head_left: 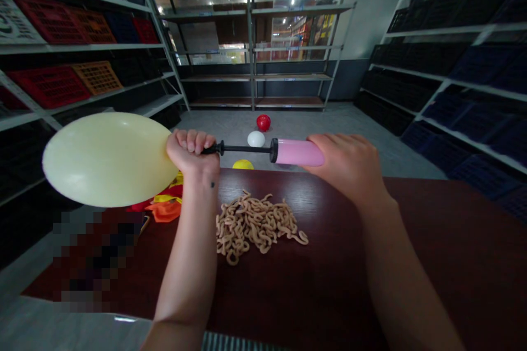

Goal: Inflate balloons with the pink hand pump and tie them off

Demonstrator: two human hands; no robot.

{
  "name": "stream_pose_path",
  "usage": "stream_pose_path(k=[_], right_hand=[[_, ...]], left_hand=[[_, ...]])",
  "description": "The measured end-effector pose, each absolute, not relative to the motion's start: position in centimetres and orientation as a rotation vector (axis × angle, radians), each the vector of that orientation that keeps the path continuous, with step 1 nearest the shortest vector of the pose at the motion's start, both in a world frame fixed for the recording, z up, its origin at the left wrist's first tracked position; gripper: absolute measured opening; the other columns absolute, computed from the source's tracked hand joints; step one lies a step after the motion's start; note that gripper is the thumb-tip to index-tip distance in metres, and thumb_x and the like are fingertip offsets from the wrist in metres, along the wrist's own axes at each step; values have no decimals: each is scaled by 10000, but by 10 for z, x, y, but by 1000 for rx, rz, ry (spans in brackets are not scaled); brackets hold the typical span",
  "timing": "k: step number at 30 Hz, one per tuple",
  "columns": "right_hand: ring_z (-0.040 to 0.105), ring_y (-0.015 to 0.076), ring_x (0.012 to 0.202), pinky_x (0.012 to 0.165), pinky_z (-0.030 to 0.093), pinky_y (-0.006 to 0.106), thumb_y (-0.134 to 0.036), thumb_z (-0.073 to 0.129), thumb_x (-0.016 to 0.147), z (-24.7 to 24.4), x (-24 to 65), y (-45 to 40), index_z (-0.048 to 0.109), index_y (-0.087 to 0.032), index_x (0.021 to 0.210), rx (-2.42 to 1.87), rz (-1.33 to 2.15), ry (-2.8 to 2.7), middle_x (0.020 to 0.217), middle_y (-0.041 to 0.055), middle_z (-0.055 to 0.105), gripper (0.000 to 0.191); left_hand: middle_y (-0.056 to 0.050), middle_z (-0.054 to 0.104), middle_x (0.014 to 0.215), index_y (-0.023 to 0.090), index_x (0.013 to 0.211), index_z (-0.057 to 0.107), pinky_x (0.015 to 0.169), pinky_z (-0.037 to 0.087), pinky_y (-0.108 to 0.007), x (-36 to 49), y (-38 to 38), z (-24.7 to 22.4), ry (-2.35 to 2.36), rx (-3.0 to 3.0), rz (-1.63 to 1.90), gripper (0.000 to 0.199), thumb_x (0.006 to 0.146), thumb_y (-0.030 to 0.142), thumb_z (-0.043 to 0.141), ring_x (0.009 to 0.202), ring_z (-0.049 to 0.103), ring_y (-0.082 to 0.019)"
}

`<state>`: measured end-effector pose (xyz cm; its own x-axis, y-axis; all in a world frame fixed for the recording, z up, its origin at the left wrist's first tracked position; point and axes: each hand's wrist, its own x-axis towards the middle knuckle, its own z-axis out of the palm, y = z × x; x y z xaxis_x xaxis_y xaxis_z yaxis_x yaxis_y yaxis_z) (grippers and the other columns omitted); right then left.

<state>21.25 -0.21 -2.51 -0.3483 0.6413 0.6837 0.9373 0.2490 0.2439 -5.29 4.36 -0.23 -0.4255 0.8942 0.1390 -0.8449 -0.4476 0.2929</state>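
A large pale yellow balloon (109, 159) is inflated at the left, its neck end at my left hand (193, 149). The fingers of that hand are wrapped round the black end of a hand pump, beside the balloon. The pump's thin black rod runs across to its pink barrel (294, 152). My right hand (348, 167) grips the barrel, covering its far end. Both hands are raised above the dark red table (329, 263). Below them lies a heap of tan, curly rubber-like pieces (257, 225). The balloon's neck is hidden by my left hand.
Flat orange, red and yellow balloons (167, 209) lie on the table's left side, near a pixelated patch. Beyond the table are red (263, 122), white (256, 139) and yellow (242, 164) balloons. Shelves with crates (49, 86) stand on both sides.
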Motion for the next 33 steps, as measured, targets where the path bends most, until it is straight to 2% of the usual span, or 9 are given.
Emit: stream_pose_path(k=[4,8,13,18,26,33], right_hand=[[632,207,759,726,347,329,-475,587,856,-21,223,-2,663,-211,956,-1458,-837,-2089,849,49,723,292],[618,205,727,670,323,319,-468,572,864,-19,225,-7,659,-218,960,-1517,-815,-2068,848,49,717,282],[595,221,716,620,271,318,-394,576,858,-13,219,-18,634,-191,975,-1624,-906,-2059,837,82,689,242],[580,233,726,621,271,325,-375,602,839,-8,210,-23,603,-184,974,-1618,-980,-2086,830,96,676,234],[571,216,655,585,253,322,-368,598,816,-21,170,-25,597,-163,912,-1574,-977,-2146,758,95,660,226],[592,204,644,581,246,316,-335,555,835,-33,163,-15,609,-167,929,-1524,-909,-2134,758,77,681,199]], left_hand=[[61,135,405,182,575,92,392,194,-206,-64,45,-1,221,317,2036,443,974,143,282,324,155,-57],[60,134,418,181,571,100,395,203,-214,-65,46,-4,192,386,2066,453,977,148,298,331,153,-63],[47,145,423,182,554,111,398,211,-238,-59,47,-8,166,463,2089,482,980,156,334,337,162,-73],[48,140,432,182,535,121,405,214,-246,-44,44,-6,238,474,2060,507,988,162,348,346,156,-74],[65,110,439,197,529,138,384,185,-253,2,35,-13,206,480,1929,520,987,208,383,335,138,-71],[70,136,415,194,538,155,383,185,-235,-3,41,-13,297,399,1910,502,988,218,378,321,159,-63]])
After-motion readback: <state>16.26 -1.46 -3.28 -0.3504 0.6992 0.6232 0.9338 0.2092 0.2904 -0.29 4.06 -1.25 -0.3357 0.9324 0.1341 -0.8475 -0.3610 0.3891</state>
